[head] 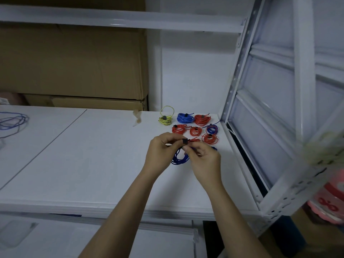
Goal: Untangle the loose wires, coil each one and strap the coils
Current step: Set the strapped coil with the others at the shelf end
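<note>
surface: white shelf board, with a thin dark seam running slantwise across its left part
far right corner: a yellow-green coil, a blue coil and a red coil in a row, each with a dark strap
next row nearer: two red coils and a blue-and-red coil
nearer still: another red coil by the right edge
far left edge: loose blue wire lying in slack loops
far middle: a small tan scrap
</note>
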A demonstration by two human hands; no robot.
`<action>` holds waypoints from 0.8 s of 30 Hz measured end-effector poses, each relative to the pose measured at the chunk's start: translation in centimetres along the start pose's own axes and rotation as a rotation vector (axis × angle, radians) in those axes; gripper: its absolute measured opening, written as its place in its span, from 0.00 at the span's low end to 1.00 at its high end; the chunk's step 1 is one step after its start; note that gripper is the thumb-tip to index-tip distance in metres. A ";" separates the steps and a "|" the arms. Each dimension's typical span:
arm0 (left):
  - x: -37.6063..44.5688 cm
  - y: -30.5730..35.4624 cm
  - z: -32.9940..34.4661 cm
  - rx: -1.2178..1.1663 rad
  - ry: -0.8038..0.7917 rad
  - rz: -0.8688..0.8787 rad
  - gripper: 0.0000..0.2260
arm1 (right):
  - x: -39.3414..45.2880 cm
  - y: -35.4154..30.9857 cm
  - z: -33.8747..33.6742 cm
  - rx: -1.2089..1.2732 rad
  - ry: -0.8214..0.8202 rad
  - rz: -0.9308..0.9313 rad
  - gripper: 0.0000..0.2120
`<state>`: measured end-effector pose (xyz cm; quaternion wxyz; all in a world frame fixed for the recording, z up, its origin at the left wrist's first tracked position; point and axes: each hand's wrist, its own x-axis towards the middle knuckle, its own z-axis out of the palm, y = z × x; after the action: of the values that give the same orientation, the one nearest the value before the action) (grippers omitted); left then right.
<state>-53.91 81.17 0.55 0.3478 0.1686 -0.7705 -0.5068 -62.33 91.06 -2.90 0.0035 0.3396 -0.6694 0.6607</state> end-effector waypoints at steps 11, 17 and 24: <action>-1.1 -0.3 -1.4 0.071 -0.126 0.152 0.11 | -0.3 -1.0 -0.4 0.261 0.026 0.218 0.13; -1.1 0.0 -2.2 -0.038 -0.124 0.044 0.06 | -1.0 -1.2 0.1 0.250 0.000 0.161 0.17; -0.8 0.4 -3.5 0.138 -0.227 0.044 0.06 | -1.6 -1.5 0.3 0.176 -0.076 0.088 0.19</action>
<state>-50.84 79.55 1.41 0.2571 0.1167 -0.8414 -0.4609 -60.29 91.62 -2.35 -0.0810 0.3338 -0.6226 0.7031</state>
